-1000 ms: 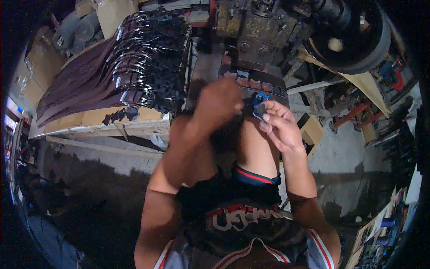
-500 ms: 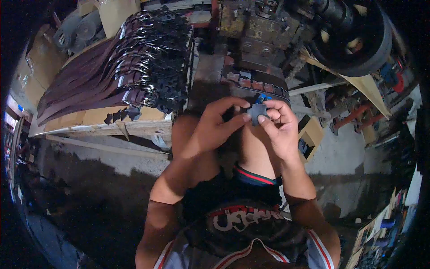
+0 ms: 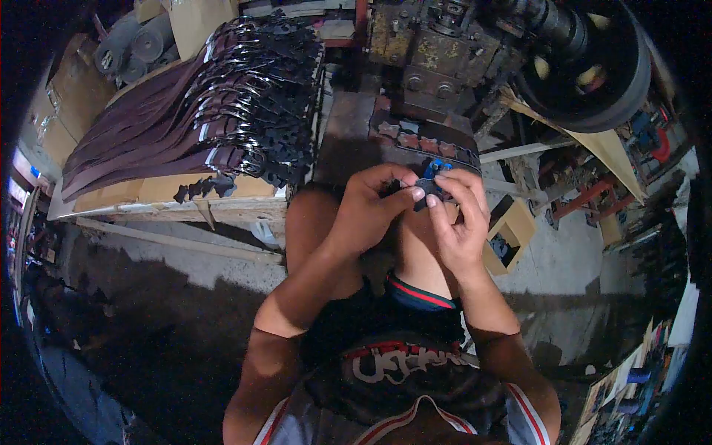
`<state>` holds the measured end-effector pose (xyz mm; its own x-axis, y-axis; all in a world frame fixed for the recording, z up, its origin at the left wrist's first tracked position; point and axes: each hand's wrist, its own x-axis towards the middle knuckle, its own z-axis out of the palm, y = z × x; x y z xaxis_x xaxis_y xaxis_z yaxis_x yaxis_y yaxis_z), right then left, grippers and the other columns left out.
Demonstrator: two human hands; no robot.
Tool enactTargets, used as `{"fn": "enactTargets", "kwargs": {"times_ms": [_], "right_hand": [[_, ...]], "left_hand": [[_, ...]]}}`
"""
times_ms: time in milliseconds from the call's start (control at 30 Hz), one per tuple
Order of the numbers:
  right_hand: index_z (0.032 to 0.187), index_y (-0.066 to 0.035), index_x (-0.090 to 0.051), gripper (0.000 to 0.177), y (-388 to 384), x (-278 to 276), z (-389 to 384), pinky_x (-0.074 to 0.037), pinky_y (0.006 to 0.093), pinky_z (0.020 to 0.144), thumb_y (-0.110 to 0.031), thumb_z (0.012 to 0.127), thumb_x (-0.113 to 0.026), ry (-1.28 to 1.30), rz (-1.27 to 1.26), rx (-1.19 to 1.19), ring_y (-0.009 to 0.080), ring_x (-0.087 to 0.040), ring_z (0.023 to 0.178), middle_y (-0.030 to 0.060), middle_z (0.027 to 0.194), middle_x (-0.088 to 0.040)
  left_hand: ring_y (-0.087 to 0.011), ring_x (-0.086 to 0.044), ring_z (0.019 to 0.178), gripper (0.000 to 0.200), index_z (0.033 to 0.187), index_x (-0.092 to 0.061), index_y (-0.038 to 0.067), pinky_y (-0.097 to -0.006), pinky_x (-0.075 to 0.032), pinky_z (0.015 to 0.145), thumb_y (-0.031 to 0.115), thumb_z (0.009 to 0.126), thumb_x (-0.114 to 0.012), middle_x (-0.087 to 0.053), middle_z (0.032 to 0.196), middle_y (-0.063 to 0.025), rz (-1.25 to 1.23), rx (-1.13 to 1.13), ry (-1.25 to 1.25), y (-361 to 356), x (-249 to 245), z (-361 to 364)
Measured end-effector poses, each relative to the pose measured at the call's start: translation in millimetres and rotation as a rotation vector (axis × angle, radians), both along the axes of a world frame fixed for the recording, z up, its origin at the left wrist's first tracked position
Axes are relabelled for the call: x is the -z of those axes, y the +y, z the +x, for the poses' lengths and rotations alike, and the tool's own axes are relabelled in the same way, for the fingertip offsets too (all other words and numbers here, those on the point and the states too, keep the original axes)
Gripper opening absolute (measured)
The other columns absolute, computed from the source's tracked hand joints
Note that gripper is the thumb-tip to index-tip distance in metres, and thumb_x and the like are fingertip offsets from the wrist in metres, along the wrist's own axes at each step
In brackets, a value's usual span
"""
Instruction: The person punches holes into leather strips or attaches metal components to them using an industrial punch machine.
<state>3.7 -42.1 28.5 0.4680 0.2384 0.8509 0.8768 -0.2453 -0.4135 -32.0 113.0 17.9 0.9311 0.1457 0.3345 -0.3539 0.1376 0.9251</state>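
My left hand [image 3: 376, 208] and my right hand [image 3: 461, 215] meet above my knees. Between their fingertips is a small dark flat piece [image 3: 428, 194] with an uneven outline; both hands pinch it. Just beyond the fingers a blue object [image 3: 437, 167] shows, partly covered by my right hand. Behind it lies a metal machine bed [image 3: 423, 140] with a row of reddish-brown shaped pieces. To the left, many brown straps [image 3: 141, 137] with metal buckles and dark shaped ends are heaped on a table.
A greasy machine [image 3: 437, 67] stands ahead, with a large black wheel [image 3: 630, 81] at upper right. An open cardboard box [image 3: 519, 230] with dark pieces is right of my knee. The cardboard-covered table edge [image 3: 170, 211] is at left; rolls [image 3: 152, 38] lie behind.
The piece between my fingers has turned and now looks darker and narrower. My right hand has shifted slightly left, with its fingers more bent over the piece.
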Motion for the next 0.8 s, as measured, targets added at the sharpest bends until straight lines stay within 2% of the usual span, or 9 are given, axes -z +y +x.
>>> {"fn": "enactTargets", "kwargs": {"times_ms": [133,233,333,433,533,733,800], "right_hand": [[0.096,-0.001,-0.066,0.022,-3.7,-1.2,-1.4,-0.047,0.0326,0.075,-0.001,0.074,-0.068,0.052,-0.074,-0.009,0.0266,-0.059,0.085,0.0119,0.091,-0.062],[0.096,0.001,-0.067,0.021,-4.3,-2.1,-3.7,-0.048,0.0310,0.073,-0.002,0.075,-0.069,0.167,-0.018,-0.115,0.0241,-0.061,0.084,0.0124,0.092,-0.064],[0.094,0.002,-0.067,0.018,-4.3,-2.8,-7.2,-0.048,0.0290,0.070,-0.003,0.077,-0.069,0.333,0.083,-0.214,0.0201,-0.062,0.081,0.0129,0.091,-0.065],[0.094,0.001,-0.068,0.015,-8.3,-8.6,-5.8,-0.048,0.0269,0.068,-0.004,0.079,-0.068,0.321,0.027,-0.206,0.0169,-0.062,0.080,0.0114,0.088,-0.066],[0.091,0.001,-0.068,0.012,-7.7,-11.8,-6.1,-0.047,0.0256,0.066,-0.004,0.081,-0.066,0.355,0.017,-0.205,0.0152,-0.061,0.074,0.0096,0.084,-0.066],[0.087,0.001,-0.064,0.007,-4.1,-7.4,-5.6,-0.045,0.0246,0.064,-0.005,0.085,-0.060,0.375,0.031,-0.139,0.0129,-0.056,0.067,0.0068,0.079,-0.063],[0.085,0.001,-0.061,0.006,-2.5,-4.6,-7.0,-0.044,0.0246,0.066,-0.005,0.085,-0.059,0.413,0.120,-0.172,0.0128,-0.056,0.071,0.0076,0.081,-0.063]], "left_hand": [[-0.0113,-0.058,0.079,0.010,0.091,-0.065,-0.001,-0.0241,-0.046,0.070,0.001,0.081,-0.066,-0.063,0.084,-0.0054,0.242,-0.082,-0.233,2.4,-6.1,-0.9],[-0.0122,-0.058,0.076,0.010,0.090,-0.065,-0.002,-0.0249,-0.047,0.068,0.000,0.081,-0.064,-0.062,0.082,-0.0063,0.109,0.018,-0.216,2.9,-6.6,-2.1],[-0.0128,-0.058,0.074,0.009,0.090,-0.065,-0.002,-0.0262,-0.046,0.065,-0.001,0.081,-0.063,-0.062,0.082,-0.0069,0.148,0.040,-0.183,2.1,-9.9,-4.8],[-0.0141,-0.058,0.073,0.009,0.089,-0.065,-0.002,-0.0273,-0.045,0.064,0.000,0.081,-0.063,-0.061,0.080,-0.0080,0.301,-0.002,-0.288,3.0,-10.5,-3.6],[-0.0149,-0.058,0.072,0.008,0.088,-0.064,-0.003,-0.0271,-0.044,0.065,0.001,0.082,-0.062,-0.060,0.078,-0.0086,0.329,-0.006,-0.306,2.7,-15.4,-5.2],[-0.0122,-0.057,0.072,0.009,0.091,-0.063,-0.003,-0.0268,-0.044,0.064,0.002,0.084,-0.060,-0.062,0.080,-0.0071,0.275,0.039,-0.292,0.7,-9.0,-2.6],[-0.0103,-0.057,0.075,0.010,0.094,-0.063,-0.002,-0.0256,-0.046,0.066,0.003,0.086,-0.059,-0.062,0.082,-0.0057,0.167,0.077,-0.128,-1.5,-10.2,-7.9]]}}
